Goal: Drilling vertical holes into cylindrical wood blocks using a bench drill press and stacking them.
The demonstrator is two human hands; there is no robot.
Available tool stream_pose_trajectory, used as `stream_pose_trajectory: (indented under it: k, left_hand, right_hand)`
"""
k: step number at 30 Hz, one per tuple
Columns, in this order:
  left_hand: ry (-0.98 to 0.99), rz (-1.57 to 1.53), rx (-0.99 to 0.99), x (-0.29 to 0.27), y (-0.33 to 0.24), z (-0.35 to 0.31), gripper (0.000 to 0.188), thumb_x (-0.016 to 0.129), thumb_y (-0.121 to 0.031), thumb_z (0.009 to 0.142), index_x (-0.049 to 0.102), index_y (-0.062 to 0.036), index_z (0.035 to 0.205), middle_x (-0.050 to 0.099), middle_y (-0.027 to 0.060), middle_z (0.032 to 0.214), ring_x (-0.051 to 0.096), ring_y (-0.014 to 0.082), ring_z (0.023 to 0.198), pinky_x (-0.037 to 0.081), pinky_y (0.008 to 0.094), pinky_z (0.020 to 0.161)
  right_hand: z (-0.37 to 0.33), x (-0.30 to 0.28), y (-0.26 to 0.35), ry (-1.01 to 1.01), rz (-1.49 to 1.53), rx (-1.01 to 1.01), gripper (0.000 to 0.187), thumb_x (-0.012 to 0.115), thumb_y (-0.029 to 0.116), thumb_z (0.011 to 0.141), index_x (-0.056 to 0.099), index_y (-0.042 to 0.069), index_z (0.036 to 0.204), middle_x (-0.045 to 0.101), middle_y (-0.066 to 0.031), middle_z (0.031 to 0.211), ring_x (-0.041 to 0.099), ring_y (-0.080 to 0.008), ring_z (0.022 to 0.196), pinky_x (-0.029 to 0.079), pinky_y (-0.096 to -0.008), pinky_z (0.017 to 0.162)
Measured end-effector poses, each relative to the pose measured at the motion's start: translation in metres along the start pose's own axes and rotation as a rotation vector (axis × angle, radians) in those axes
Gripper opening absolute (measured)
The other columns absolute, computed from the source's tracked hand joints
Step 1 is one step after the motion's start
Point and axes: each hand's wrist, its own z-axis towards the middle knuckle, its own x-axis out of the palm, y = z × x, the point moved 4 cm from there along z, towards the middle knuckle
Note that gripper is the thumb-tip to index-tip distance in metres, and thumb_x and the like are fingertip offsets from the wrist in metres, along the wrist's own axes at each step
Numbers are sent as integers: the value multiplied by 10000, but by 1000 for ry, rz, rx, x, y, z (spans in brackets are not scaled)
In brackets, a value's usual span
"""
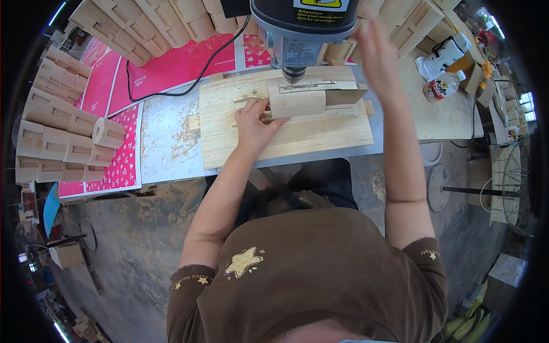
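A pale wooden workpiece [297, 105] with a rounded face lies in a wooden jig on a flat board [240, 150]. My left hand [255, 121] grips its left end, thumb along the near side and fingers curled over the far side. Directly above, the drill press [303, 40] has its chuck [293, 73] close over a slotted strip [311, 87] on top of the piece; the bit's tip cannot be made out. Beside the machine's right side, my right hand [377, 60] is raised and smeared by motion. Whether it holds a lever there is hidden.
Stacked wooden pieces with recesses [66, 128] line the left and back of the table, over pink patterned sheets [154, 71]. A black cable [189, 88] crosses there. At right stand a plastic bottle [444, 86] and a white container [445, 56]. Sawdust [177, 134] is scattered about.
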Motion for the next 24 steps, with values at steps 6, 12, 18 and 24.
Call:
stream_pose_trajectory:
  k: [6,12,18,24]
  left_hand:
    - [0,-63,30,-23,-2,-6,420,826,-202,577,667,-76,945,587,20,816,561,161,691,347,332,769]
    - [-120,-139,66,-115,24,-46,262,818,-113,627,650,-30,810,563,12,702,529,106,638,431,234,557]
    - [-86,-669,-671,-130,5,-53,383,720,-312,789,615,55,768,623,95,703,574,115,538,440,225,471]
    - [22,-712,-731,-90,-6,-53,443,732,-343,776,615,83,816,621,94,701,591,126,555,460,227,491]
  right_hand:
    - [-96,18,-38,419,-492,-94,213,663,238,792,585,90,923,586,-43,903,527,-228,949,349,-410,875]
    - [-107,11,-31,436,-455,-108,243,679,229,752,589,98,935,568,-35,866,530,-227,898,336,-388,885]
    - [-121,12,-10,460,-392,-127,301,707,224,711,592,88,954,573,-37,881,528,-237,906,338,-395,889]
    - [-124,13,-4,474,-379,-136,307,714,217,704,592,88,954,577,-40,895,531,-244,915,329,-419,928]
